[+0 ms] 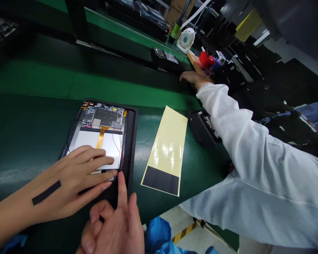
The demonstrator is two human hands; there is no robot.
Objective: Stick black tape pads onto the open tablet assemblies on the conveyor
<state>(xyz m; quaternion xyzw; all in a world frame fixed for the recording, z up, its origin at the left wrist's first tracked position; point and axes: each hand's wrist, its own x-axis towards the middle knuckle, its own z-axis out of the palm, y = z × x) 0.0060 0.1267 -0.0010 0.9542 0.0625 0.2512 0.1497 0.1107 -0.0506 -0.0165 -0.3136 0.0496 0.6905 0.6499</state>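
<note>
An opened tablet [110, 118] with its circuit board, pale battery and orange flat cable showing lies in a black tray [132, 141]. My left hand [79, 176] rests over the tablet's lower part, fingers stretched out and holding nothing. A strip of black tape [46, 193] sticks to the back of that hand. With its index finger extended, my right hand [116, 222] touches the tablet's lower right edge; its other fingers are partly bent and grip nothing visible. To the right lies a yellow backing sheet [168, 141] with a black adhesive piece [161, 179] at its near end.
A co-worker's white sleeve [243, 130] crosses the right side, the hand [194, 79] reaching toward the line. Another black tray [204, 127] sits beneath that arm. Farther back are a tray with a device [165, 58], a small white fan [186, 39] and a red container [206, 60].
</note>
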